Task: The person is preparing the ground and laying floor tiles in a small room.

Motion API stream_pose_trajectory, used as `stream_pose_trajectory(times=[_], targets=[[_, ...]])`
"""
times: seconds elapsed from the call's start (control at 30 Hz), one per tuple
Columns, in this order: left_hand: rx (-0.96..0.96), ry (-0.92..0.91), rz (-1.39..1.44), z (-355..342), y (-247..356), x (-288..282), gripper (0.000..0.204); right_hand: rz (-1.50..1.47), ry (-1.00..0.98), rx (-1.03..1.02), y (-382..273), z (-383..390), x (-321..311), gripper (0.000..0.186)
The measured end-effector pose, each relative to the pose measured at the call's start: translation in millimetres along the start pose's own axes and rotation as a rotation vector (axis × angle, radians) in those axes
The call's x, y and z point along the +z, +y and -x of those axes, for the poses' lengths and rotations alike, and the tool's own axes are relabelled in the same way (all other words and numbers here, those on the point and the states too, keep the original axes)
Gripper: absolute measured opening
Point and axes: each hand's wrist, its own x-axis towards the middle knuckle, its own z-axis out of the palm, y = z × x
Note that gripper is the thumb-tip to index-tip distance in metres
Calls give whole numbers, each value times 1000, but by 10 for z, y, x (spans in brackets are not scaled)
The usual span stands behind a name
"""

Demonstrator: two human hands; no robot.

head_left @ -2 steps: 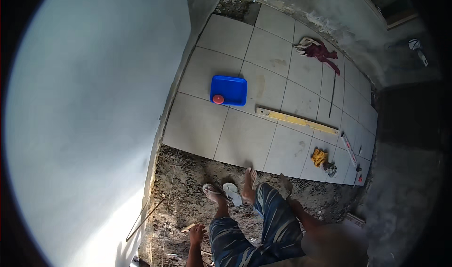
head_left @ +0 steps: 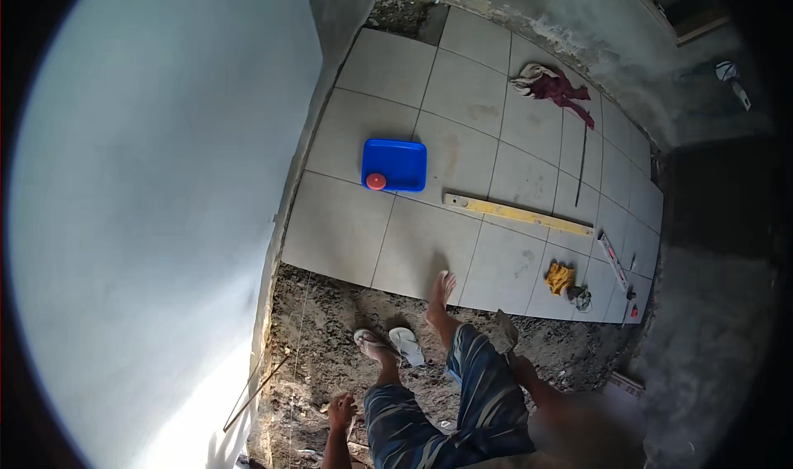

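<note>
My left hand (head_left: pixel 341 409) hangs over the dark soil beside my left leg, fingers loosely bent and apart. Nothing can be made out in it. My right hand (head_left: pixel 522 371) is closed on a trowel (head_left: pixel 506 330), by my right knee; its handle is mostly hidden in the grip. The trowel's blade points away from me, over the soil near the tile edge. My bare right foot (head_left: pixel 441 294) is at the front edge of the pale floor tiles (head_left: pixel 427 242). My left foot, in a flip-flop (head_left: pixel 368 339), stands on the soil beside an empty white flip-flop (head_left: pixel 406 346).
On the tiles lie a blue tray (head_left: pixel 406 163) with a round red object (head_left: pixel 376 181), a yellow spirit level (head_left: pixel 516 214), a maroon cloth (head_left: pixel 555 87), a yellow cloth (head_left: pixel 559 278) and a thin rod (head_left: pixel 582 167). A pale wall (head_left: pixel 165 180) rises on the left. A taut string (head_left: pixel 301 328) crosses the soil.
My right foot has moved forward, farther over the tile edge. The trowel in my right hand has shifted slightly, its blade now more visible. My left hand has moved slightly left.
</note>
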Motion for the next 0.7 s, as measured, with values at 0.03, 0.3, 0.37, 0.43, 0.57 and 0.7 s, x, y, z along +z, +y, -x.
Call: stream_pose_trajectory(times=[0.03, 0.3, 0.37, 0.43, 0.57, 0.7], targets=[[-14, 32, -137, -55, 206, 61, 37, -22, 5, 11, 146, 37, -20, 48], [-103, 76, -147, -20, 1370, 1156, 36, 106, -148, -87, 949, -524, -640, 45], [-142, -29, -212, 5, 1904, 1798, 38, 59, -35, -94, 1000, -889, -984, 52], [-2, -18, -308, 242, 2480, 2207, 38, -303, -129, 204, 671, -1444, -1560, 51], [347, -16, -447, 202, 3618, 3103, 40, -637, -134, 596, 483, -2218, -3077, 37], [376, 27, -256, 64, 4154, 3293, 39, -765, 2, 510, 246, -2902, -4060, 29]])
